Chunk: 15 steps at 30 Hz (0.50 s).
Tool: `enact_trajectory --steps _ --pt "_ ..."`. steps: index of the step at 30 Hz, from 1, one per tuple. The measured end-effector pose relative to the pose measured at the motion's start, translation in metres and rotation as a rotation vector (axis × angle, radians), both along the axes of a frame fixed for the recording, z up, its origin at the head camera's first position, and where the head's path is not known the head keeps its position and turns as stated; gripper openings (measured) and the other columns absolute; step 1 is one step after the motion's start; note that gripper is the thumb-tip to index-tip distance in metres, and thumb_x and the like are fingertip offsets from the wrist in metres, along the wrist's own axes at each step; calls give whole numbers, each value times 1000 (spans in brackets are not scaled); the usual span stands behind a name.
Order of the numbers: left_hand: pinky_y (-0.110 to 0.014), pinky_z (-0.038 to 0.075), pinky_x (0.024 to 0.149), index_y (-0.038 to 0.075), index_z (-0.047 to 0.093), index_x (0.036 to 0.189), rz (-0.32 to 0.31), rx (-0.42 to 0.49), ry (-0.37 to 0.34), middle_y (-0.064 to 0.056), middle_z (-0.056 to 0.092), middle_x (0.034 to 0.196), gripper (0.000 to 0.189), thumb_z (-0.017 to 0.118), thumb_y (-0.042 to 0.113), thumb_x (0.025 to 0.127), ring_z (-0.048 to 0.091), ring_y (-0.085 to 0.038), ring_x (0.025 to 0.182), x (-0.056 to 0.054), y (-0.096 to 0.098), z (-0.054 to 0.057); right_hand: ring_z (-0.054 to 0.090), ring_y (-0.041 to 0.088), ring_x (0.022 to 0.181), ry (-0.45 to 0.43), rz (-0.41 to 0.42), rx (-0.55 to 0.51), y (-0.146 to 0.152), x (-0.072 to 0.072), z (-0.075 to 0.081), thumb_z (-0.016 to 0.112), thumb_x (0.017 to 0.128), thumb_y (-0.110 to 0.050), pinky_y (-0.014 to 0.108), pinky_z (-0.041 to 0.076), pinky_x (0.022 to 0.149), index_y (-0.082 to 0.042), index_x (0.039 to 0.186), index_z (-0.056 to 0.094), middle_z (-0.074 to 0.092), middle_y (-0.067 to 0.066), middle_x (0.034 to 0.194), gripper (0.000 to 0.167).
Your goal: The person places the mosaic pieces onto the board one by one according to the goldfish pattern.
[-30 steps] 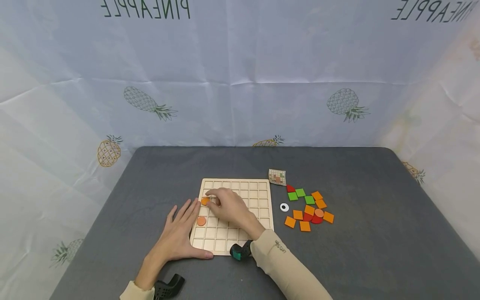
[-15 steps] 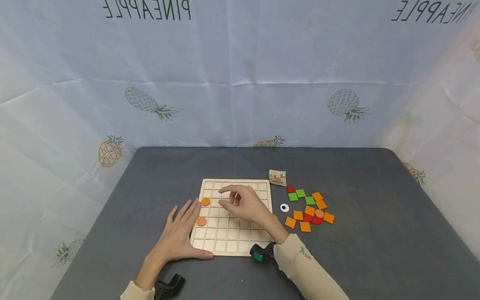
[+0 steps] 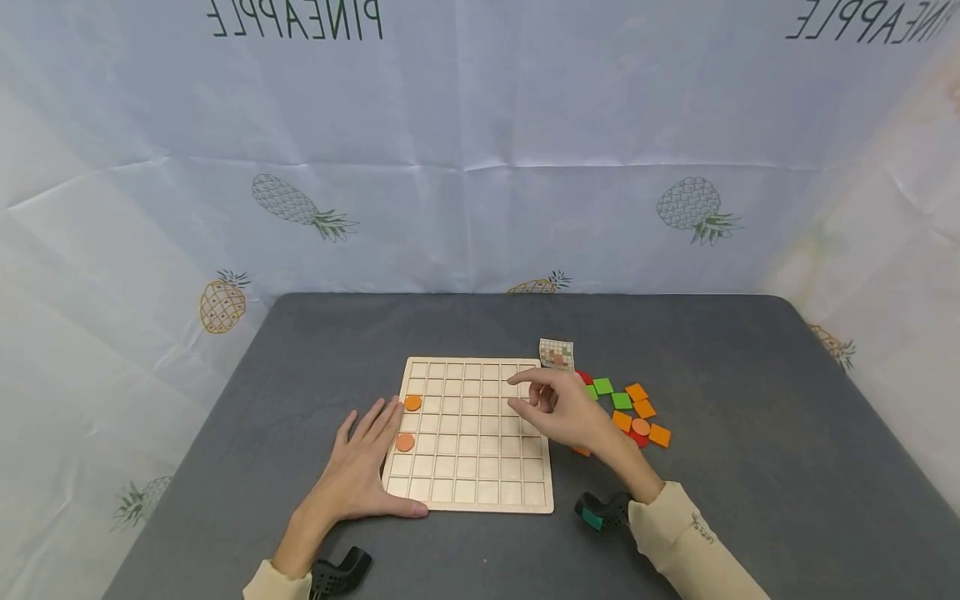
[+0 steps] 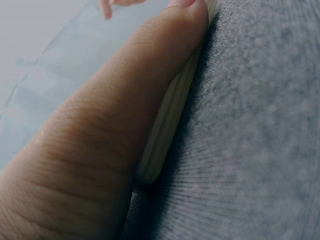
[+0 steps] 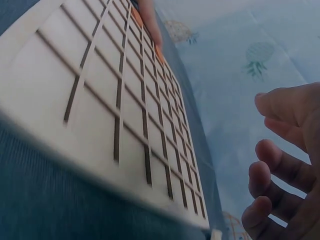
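Note:
A pale wooden grid board (image 3: pixel 477 433) lies flat on the table. My left hand (image 3: pixel 358 467) rests at its left side with fingers spread, the thumb (image 4: pixel 165 42) running along the front edge. Two orange discs sit in the leftmost cells: a brighter one (image 3: pixel 412 402) by the fingertips and a duller one (image 3: pixel 405 442) lower down. Over the board's right edge hovers my right hand (image 3: pixel 566 408), holding nothing; in the right wrist view its fingers (image 5: pixel 282 165) are loosely bent and apart from the thumb.
Right of the board lie several green squares (image 3: pixel 622 401), orange squares (image 3: pixel 660 435), an orange disc (image 3: pixel 641 427) and red pieces (image 3: pixel 584 377), partly behind my right hand. A small patterned card (image 3: pixel 557 353) touches the board's back right corner. A pineapple-print cloth (image 3: pixel 465 225) hangs behind the table.
My right hand has drawn away from the brighter orange disc and moved right across the board to its right edge, now covering some loose pieces. My left hand has stayed put.

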<state>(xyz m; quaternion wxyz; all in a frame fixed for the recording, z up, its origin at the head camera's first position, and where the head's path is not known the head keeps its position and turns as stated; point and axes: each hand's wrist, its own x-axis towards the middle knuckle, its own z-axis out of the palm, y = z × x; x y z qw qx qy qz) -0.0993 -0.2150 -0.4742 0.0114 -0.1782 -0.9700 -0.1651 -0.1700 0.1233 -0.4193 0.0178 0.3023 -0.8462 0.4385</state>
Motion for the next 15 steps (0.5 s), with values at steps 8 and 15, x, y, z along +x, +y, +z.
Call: enact_trajectory --steps 8,15 --pt "-66 9 122 6 24 163 0 -2 -19 -11 23 171 144 73 89 56 20 -37 159 -1 1 -1 47 -1 56 52 -69 23 53 7 -1 76 91 -8 23 44 51 1 116 73 57 -6 72 27" --pt "-66 9 122 6 25 163 1 5 -20 -11 24 171 143 75 87 55 20 -37 158 -1 2 1 48 -2 59 126 -154 61 93 14 -3 79 86 -3 21 43 48 -1 114 74 57 -4 76 28"
